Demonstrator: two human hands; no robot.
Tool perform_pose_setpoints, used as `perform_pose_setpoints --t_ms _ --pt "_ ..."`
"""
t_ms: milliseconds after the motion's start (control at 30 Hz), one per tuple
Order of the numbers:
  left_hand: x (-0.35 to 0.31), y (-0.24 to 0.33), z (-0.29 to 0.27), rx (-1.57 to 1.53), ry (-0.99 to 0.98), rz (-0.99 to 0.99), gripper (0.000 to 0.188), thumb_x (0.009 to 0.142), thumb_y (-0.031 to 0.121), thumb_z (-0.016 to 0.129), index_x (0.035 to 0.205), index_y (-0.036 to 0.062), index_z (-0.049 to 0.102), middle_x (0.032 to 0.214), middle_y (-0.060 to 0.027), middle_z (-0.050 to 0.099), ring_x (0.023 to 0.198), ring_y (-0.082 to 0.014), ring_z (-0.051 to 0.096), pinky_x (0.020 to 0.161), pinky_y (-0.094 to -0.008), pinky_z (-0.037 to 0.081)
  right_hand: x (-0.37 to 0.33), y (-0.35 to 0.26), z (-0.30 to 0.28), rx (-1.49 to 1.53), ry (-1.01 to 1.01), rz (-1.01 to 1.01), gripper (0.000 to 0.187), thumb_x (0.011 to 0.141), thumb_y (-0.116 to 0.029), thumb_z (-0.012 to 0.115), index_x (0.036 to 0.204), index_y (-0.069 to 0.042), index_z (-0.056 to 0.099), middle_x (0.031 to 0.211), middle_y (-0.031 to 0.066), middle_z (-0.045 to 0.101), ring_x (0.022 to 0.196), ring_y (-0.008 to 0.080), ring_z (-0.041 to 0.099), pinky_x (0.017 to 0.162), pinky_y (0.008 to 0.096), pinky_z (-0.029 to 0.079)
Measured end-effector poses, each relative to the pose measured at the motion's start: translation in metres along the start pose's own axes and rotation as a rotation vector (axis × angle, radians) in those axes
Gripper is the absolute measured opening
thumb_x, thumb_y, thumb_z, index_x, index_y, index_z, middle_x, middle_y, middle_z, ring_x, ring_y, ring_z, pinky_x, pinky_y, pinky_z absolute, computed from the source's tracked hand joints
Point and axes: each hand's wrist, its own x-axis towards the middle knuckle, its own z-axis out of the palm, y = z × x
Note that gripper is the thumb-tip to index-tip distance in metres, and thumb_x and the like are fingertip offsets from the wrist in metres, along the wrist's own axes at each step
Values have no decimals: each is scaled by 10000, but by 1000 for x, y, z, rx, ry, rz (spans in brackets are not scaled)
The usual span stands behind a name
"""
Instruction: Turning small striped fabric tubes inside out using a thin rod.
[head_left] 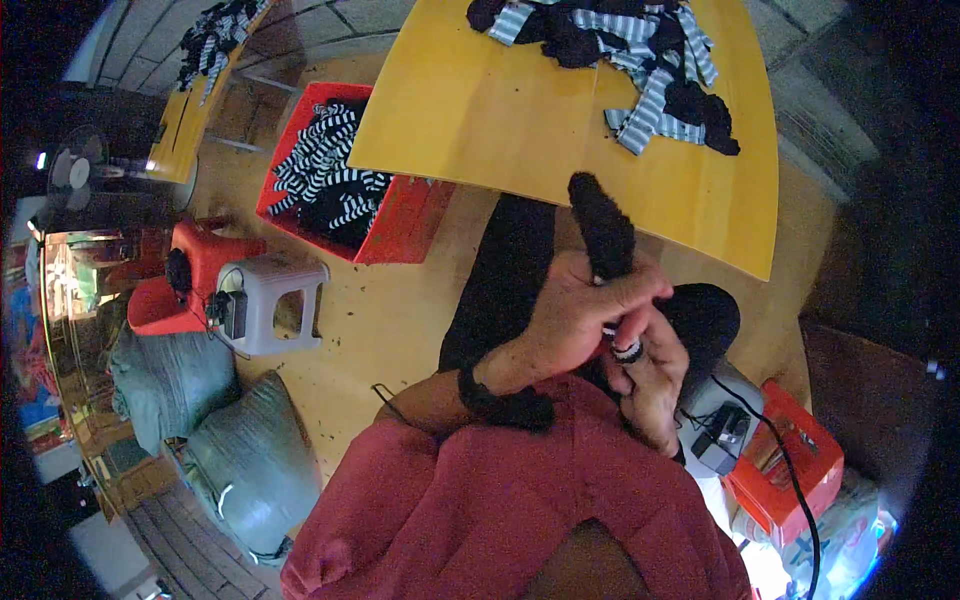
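My left hand and my right hand meet above my lap, both closed on one sock. Its dark, fuzzy end sticks up out of the left hand toward the table. A bit of black-and-white striped knit shows between the fingers of the right hand; the rest is hidden in the grip. Past them, on the yellow table, lies a loose pile of striped grey-and-white socks with black fuzzy ends.
To the left of the table a red bin holds many striped pieces. Further left stand a grey stool, a red stool and stuffed green sacks. A red stool and a black cable are at my right.
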Motion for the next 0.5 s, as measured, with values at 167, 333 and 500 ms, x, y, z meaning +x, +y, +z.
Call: perform_pose_setpoints --t_ms 167,333,500 --pt "1 -3 -4 46 -30 -94 232 861 182 595 939 -35 563 652 -54 548 560 -118 504 528 -240 395 5 6 -1 148 -105 53 486 853 -205 613 1257 -3 433 905 40 560 585 58 479 455 188 367" --pt "8 18 -4 -58 133 285 313 819 58 633 1092 -18 501 902 -64 564 810 -139 558 753 -277 469 -2 2 -9 -360 155 -182 494 871 -186 593 1288 3 409 805 -9 567 625 34 481 537 164 369" --pt "9 35 -21 17 211 406 346 801 -27 617 1133 -37 519 1015 -110 604 914 -172 590 841 -303 475 -6 10 -23 -738 146 -311 462 882 -149 570 1287 9 412 833 4 573 694 62 509 636 193 425"
